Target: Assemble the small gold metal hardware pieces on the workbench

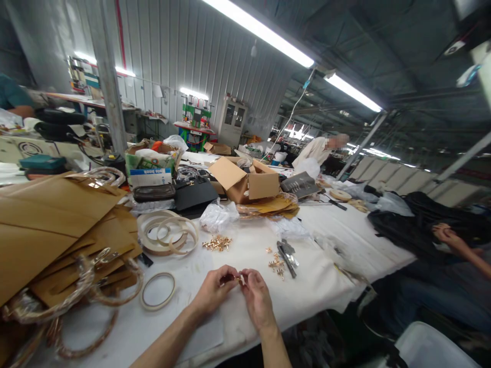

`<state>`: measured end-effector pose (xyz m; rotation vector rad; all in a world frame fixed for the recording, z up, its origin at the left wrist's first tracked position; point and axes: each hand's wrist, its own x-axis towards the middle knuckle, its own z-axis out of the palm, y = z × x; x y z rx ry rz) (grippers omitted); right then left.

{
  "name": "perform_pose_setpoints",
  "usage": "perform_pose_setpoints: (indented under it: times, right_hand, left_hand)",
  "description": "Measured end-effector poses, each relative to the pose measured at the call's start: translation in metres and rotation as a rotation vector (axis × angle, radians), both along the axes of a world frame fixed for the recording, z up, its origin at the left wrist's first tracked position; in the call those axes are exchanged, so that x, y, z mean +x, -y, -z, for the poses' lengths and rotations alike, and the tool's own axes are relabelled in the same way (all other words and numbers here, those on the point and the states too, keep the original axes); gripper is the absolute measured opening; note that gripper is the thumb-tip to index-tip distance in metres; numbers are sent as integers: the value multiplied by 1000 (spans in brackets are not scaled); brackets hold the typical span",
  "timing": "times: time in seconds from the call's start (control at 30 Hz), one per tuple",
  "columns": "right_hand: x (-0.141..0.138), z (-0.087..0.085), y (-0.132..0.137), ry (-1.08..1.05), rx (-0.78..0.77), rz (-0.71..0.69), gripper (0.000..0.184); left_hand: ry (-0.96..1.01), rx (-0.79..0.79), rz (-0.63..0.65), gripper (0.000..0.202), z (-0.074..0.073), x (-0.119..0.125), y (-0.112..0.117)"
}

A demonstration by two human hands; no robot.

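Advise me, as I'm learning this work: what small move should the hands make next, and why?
Perhaps twist the small gold-coloured piece, since the left hand and right hand meet at it; the heap of similar pieces beyond can wait.

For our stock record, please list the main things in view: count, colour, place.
Covered table: one, white, centre
Flat sheetlike pieces: many, brown, left
Curved wrapped handles: several, brown, front left
Flat tapelike rings: several, cream, left of centre
Small metallic fittings: many, gold, two groups near centre
Narrow strip: one, dark, beside the right group
Large open cardboard box: one, brown, table's far side
Crumpled plastic bag: one, whitish, before the box
Heaped fabric: count unclear, black, right
Upright machine: one, green, back wall
Other people: at least three, varied clothing, background and sides
Small piece: one, gold, between the hands
Left hand: one, bare, front centre
Right hand: one, bare, front centre
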<state>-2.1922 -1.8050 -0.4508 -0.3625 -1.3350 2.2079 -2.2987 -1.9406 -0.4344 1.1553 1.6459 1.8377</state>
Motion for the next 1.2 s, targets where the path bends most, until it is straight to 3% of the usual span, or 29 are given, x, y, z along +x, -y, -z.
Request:
perform_pose_setpoints:
  times: [0.13,0.23,0.33,0.63,0.9,1.2]
  right_hand:
    - [5,5,2,51,217,175,29]
    - [9,-1,6,135,428,169,32]
    - [10,-7,10,182,520,142,32]
    - [9,-2,12,250,618,143,35]
    - [8,-1,9,244,510,137,41]
    - [6,-5,15,275,548,158,43]
  left_hand:
    - [32,-11,-3,15,1,-1,0]
    - [64,15,23,23,4,-1,1]
    - [145,78,68,29,8,-1,1]
    - [253,118,158,32,6,-1,4]
    - [22,36,-104,15,6,5,1]
    - [-79,-5,-160,9,6,7,4]
